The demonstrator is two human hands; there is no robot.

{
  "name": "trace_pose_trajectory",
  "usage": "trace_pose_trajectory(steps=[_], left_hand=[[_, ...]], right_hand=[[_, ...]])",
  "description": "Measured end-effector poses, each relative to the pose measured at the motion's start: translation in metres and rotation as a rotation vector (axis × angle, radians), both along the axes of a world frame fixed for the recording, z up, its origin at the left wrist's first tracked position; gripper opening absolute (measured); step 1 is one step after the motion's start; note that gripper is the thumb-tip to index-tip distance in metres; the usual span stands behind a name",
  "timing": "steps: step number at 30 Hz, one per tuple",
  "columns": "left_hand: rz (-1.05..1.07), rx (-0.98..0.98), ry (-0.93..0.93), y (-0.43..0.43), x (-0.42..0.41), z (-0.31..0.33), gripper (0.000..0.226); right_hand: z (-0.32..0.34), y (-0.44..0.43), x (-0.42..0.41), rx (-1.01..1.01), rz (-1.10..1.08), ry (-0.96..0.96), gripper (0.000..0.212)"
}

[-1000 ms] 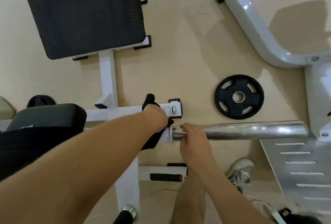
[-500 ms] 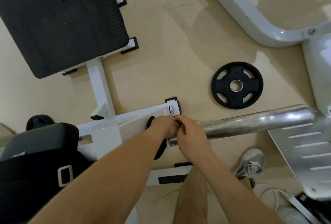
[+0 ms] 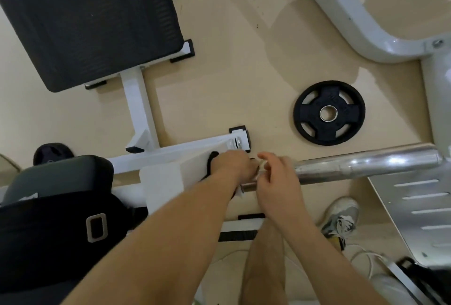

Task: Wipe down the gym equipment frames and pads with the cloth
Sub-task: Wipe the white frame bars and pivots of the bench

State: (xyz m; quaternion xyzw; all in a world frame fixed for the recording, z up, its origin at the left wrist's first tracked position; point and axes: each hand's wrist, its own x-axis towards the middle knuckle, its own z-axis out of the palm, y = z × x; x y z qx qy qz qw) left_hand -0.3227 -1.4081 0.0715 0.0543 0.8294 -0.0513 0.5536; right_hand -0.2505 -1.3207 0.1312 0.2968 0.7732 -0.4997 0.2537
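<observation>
Black strap: lying across the lower left corner, carrying a grey rectangular buckle
Dark seat pad: sitting at the left edge, just above the strap
Black back pad: filling the upper left, resting on a white post that is running down to the frame
White frame: running left to right below the back pad, ending in a bolt and a black end cap just above the hands
Cloth: black, showing only as a dark patch under and beside the left hand, pressing against the white frame where the bar begins
Left hand: reaching in from the lower left, fingers curling down over the cloth and clamping it against the frame
Right hand: reaching in from below, sitting just beside the left hand at the near end of the bar; fingers bending loosely around the bar end, and whether they are gripping it cannot be told
Chrome bar: extending rightward from the hands, tilting slightly upward toward the right edge
Weight plate: black, lying flat on the floor above the bar, well apart from both hands
Shoe: grey and white, standing on the floor below the bar
Metal footplate: slotted, occupying the lower right
Grey curved frame: sweeping across the upper right corner
</observation>
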Motion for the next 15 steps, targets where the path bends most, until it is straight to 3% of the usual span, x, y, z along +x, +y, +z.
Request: trace_pose_trajectory(steps=[3, 6, 7, 11, 13, 15], left_hand=[[0.118, -0.075, -0.319, 0.012, -0.022, 0.001, 0.047], [0.499, -0.100, -0.513, 0.013, -0.033, 0.016, 0.027], [0.517, -0.098, -0.507, 0.014, -0.032, 0.018, 0.026], [0.111, -0.014, -0.261, 0.012, -0.021, 0.016, 0.044], [-0.002, 0.003, -0.161, 0.009, -0.018, 0.020, 0.038], [-0.079, 0.023, -0.083, 0.005, -0.015, 0.029, 0.034]], right_hand=[[0.005, -0.002, 0.013, -0.067, -0.074, -0.178, 0.015], [0.010, -0.013, 0.020, -0.484, -0.229, -0.587, 0.018], [0.010, -0.020, 0.023, -0.628, -0.331, -0.683, 0.016], [-0.004, -0.060, 0.026, -1.133, -0.969, -0.696, 0.027], [-0.013, -0.076, 0.029, -1.197, -1.202, -0.629, 0.027], [-0.019, -0.082, 0.032, -1.180, -1.319, -0.568, 0.043]])
